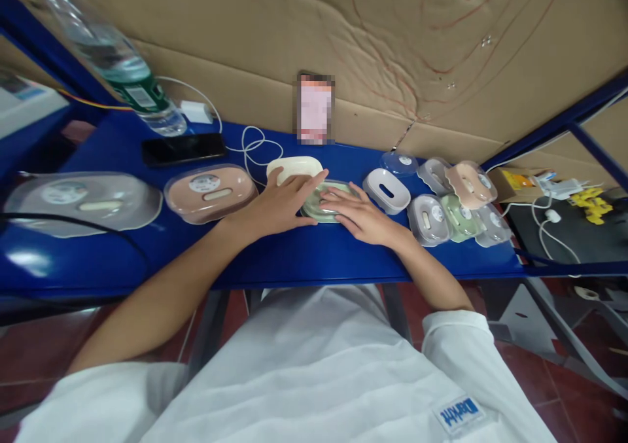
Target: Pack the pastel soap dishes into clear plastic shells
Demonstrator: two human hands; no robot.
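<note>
Grey box: far out to the left of my grip, clear cover on it.
Bottle: also well left, standing farther back.
Black phone: lying flat, left of my hands and behind the boxes.
Pink box: just left of my left hand, covered too.
My left hand: fingers spread, nothing clutched, thumb by the green box's near edge. Can't tell how firmly it's touching, tbh.
Cream box: right behind my left fingers, partly hidden.
Green box: between and under my hands.
My right hand: laid open on top of the green box, fingers apart.
White box: just right of my right hand, dark slot showing.
Box cluster: farther right, mixed colours.
</note>
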